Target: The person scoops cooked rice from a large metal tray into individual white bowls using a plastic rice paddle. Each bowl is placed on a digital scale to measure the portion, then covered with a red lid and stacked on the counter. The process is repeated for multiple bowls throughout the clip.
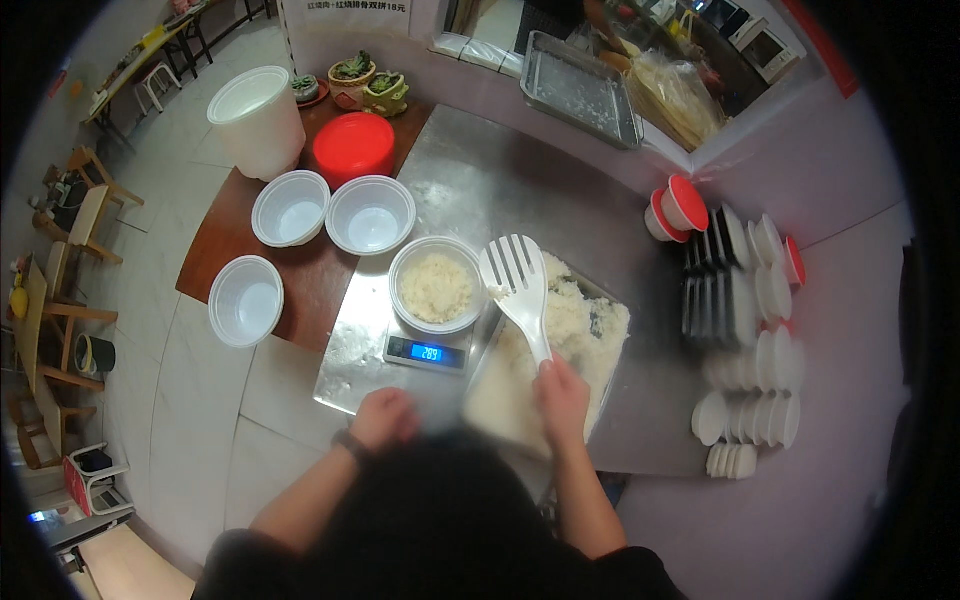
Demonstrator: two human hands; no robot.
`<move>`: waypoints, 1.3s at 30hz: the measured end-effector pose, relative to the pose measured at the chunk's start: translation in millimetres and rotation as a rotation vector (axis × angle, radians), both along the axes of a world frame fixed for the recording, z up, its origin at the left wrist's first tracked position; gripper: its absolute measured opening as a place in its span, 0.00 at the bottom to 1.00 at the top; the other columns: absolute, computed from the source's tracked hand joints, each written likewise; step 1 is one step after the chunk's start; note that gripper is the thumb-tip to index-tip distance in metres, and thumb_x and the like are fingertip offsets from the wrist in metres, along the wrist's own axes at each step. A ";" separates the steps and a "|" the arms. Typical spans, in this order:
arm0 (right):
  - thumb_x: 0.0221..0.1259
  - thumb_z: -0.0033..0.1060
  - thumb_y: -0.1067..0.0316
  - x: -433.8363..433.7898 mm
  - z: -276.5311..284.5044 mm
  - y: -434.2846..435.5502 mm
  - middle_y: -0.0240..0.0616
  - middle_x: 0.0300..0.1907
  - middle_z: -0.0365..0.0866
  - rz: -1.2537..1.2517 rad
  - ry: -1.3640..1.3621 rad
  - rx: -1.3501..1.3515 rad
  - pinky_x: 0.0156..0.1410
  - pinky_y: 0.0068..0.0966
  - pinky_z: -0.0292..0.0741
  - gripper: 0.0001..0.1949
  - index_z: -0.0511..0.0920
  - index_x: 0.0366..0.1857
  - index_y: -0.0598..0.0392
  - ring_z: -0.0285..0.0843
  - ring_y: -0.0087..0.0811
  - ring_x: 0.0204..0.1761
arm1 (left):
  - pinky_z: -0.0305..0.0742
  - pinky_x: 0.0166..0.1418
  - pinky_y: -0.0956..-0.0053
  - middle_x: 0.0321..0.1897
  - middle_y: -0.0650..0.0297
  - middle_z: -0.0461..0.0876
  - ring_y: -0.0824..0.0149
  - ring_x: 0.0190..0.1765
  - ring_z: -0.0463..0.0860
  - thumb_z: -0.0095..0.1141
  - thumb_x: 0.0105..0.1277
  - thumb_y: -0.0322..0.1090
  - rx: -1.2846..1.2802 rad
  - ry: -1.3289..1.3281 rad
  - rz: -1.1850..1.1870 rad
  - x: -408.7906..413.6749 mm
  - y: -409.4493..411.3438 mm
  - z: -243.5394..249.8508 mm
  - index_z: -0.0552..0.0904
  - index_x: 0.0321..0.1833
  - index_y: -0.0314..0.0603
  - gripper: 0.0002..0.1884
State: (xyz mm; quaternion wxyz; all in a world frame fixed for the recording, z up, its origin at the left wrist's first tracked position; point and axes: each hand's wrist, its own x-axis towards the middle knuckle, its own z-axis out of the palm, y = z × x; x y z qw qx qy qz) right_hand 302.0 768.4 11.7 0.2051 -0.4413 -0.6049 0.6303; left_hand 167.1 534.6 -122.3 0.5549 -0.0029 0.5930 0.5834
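Observation:
My right hand (561, 401) grips the handle of a white slotted plastic rice spatula (523, 289), a few grains stuck to its head. Below the spatula lies a metal tray (609, 391) of cooked white rice (559, 330), with bare patches at its far end. Left of the spatula, a round translucent plastic bowl (397, 301) with rice in it rests on a digital kitchen scale (394, 349), whose blue display is lit. My left hand (386, 416) is by the steel table's near edge, fingers curled, holding nothing that I can see.
Three empty plastic bowls (246, 301) stand left, beside a bowl stack (259, 124) and red lids (354, 146). Potted succulents (352, 69) sit behind. Stacked containers (739, 292) line the right wall. A metal tray (581, 90) rests on the hatch sill, a person's arm beyond.

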 end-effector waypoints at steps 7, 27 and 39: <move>0.72 0.55 0.62 8.2 -5.3 -5.3 0.22 0.23 0.72 -0.008 -0.009 -0.037 0.27 0.15 0.61 0.16 0.81 0.55 0.60 0.64 0.13 0.23 | 0.78 0.33 0.80 0.32 0.61 0.85 0.73 0.28 0.81 0.53 0.75 0.37 -0.025 0.019 -0.073 1.1 9.2 3.3 0.81 0.48 0.35 0.11; 0.68 0.55 0.60 -47.7 3.0 39.6 0.41 0.25 0.83 0.465 -0.524 1.059 0.33 0.44 0.76 0.08 0.81 0.41 0.47 0.82 0.47 0.28 | 0.77 0.23 0.77 0.36 0.58 0.83 0.68 0.23 0.81 0.52 0.76 0.40 0.035 0.054 0.368 -48.5 96.2 1.1 0.73 0.42 0.40 0.10; 0.65 0.56 0.58 -53.1 32.7 27.1 0.45 0.27 0.84 0.631 -0.456 0.756 0.38 0.44 0.78 0.11 0.85 0.46 0.43 0.83 0.50 0.31 | 0.76 0.21 0.78 0.36 0.56 0.84 0.68 0.22 0.82 0.51 0.76 0.40 0.046 0.037 0.389 -46.7 93.4 15.9 0.72 0.42 0.41 0.10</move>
